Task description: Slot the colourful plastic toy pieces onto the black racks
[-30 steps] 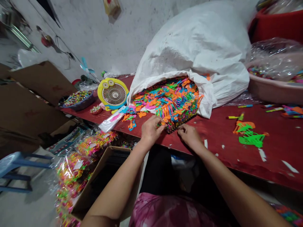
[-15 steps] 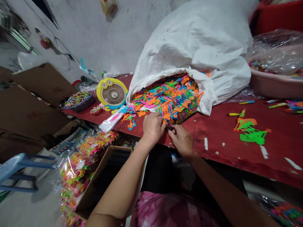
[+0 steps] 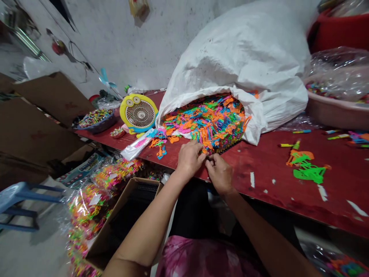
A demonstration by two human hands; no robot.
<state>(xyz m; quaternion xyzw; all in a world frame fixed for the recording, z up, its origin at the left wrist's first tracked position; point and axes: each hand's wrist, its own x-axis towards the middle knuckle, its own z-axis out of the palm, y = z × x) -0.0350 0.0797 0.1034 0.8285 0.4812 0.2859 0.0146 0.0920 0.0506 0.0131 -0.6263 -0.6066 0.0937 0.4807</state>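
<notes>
My left hand (image 3: pixel 188 159) is closed at the front edge of the red table, with a small orange plastic piece (image 3: pixel 204 151) at its thumb and fingertips. Close beside it, almost touching, my right hand (image 3: pixel 220 173) has its thumb and fingers pinched together near something dark; what they grip is too small to make out. Just beyond both hands, many colourful plastic pieces stand in tight rows on a black rack (image 3: pixel 227 147). Behind the rows, a heap of loose plastic pieces (image 3: pixel 198 111) spills from the mouth of a large white sack (image 3: pixel 245 50).
A yellow-and-blue fan (image 3: pixel 141 113) and a basin of small pieces (image 3: pixel 99 125) stand left on the red table (image 3: pixel 230 165). Green and orange pieces (image 3: pixel 309 173) lie at right, before a pink tub (image 3: pixel 337 111). Below left are a cardboard box (image 3: pixel 115 215) and bagged pieces (image 3: pixel 86 204).
The view has shifted slightly. Both hands stay together at the near end of the rows, and the orange piece now shows more clearly at my left fingertips.
</notes>
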